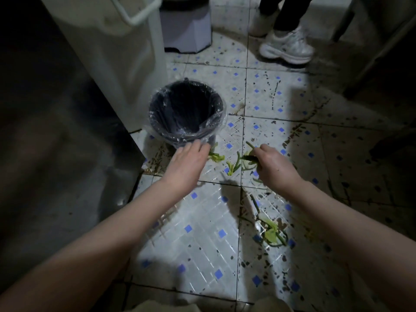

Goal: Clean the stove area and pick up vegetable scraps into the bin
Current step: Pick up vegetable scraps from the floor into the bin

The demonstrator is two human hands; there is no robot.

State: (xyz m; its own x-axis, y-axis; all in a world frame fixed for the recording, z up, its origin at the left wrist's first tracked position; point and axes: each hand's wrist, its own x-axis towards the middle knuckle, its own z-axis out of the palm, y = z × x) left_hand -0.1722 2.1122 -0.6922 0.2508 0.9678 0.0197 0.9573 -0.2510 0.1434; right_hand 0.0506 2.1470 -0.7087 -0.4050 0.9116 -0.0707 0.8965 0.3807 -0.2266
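Green scraps [247, 157] gripped by right hand [273, 164]; left hand [188, 162] beside bin [186, 110].

The bin [158, 106] is dark plastic, lined with a thin, clear, crinkled plastic bag [221, 118] that glints. The floor tiles [202, 235] are glossy glazed ceramic with ribbed relief, spattered with dull grime. The vegetable scraps [238, 162] are smooth-skinned. The dim cabinet [56, 154] may be brushed metal.

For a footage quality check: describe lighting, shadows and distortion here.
Head view: dim, edges nearly black; a bright patch lights the floor around the bin; the left hand and right hand cast hard shadows; liner glints; green scraps in the right grip read clearly; wide-angle stretch swells the forearms.
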